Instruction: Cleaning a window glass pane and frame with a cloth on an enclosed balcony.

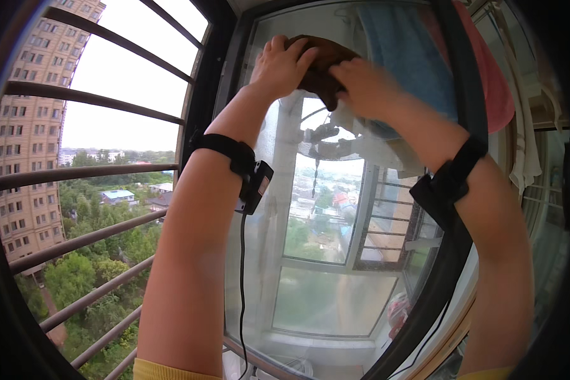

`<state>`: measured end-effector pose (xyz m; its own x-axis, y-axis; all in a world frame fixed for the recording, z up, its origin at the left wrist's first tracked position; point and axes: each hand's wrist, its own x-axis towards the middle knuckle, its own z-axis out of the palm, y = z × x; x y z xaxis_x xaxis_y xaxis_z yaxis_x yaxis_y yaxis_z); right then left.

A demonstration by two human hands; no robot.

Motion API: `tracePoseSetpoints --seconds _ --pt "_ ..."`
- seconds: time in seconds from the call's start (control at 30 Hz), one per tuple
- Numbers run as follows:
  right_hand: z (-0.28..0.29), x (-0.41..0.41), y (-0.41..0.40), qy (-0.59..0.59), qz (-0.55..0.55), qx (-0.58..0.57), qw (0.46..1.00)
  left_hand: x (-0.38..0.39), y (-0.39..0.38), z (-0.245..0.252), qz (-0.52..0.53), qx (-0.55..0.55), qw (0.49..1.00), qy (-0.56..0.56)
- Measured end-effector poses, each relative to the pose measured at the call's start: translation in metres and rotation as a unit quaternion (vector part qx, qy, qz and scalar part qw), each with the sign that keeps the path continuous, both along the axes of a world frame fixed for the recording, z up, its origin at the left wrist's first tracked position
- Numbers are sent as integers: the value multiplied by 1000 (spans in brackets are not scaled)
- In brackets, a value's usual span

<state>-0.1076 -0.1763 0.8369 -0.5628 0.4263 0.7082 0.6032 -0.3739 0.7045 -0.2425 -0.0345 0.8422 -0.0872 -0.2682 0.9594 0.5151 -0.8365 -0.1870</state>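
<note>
A dark brown cloth (330, 54) is bunched against the upper part of a glass window pane (251, 294). My left hand (282, 66) grips the cloth's left side, thumb and fingers spread over it. At its right side, my right hand (368, 88) holds the cloth with bent fingers; this hand is slightly blurred. One corner of the cloth hangs below the hands. Some of the fingertips are hidden in the folds. Drops and hazy smears show on the glass, which a dark sash frame (472, 90) surrounds.
Metal window bars (95, 173) cross the opening on the left, high above trees. A blue towel (408, 61) shows through the glass, and a pink towel (496, 90) hangs at the right. Each forearm wears a strapped device (256, 187) with a dangling black cable (242, 285).
</note>
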Motion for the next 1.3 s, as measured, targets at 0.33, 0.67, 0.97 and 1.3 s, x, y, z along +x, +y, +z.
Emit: tracePoseSetpoints --seconds 0.33,0.67,0.97,1.3 --pt "38 10 -4 -50 -88 119 988 20 2 -6 29 -87 995 -27" --pt "51 17 -31 -100 -70 199 972 36 17 22 8 -28 998 60" --pt "45 -13 -44 171 -145 76 972 49 -15 36 17 -107 994 -5" --pt "74 5 -43 211 -160 126 956 72 -22 81 -97 -64 991 62"
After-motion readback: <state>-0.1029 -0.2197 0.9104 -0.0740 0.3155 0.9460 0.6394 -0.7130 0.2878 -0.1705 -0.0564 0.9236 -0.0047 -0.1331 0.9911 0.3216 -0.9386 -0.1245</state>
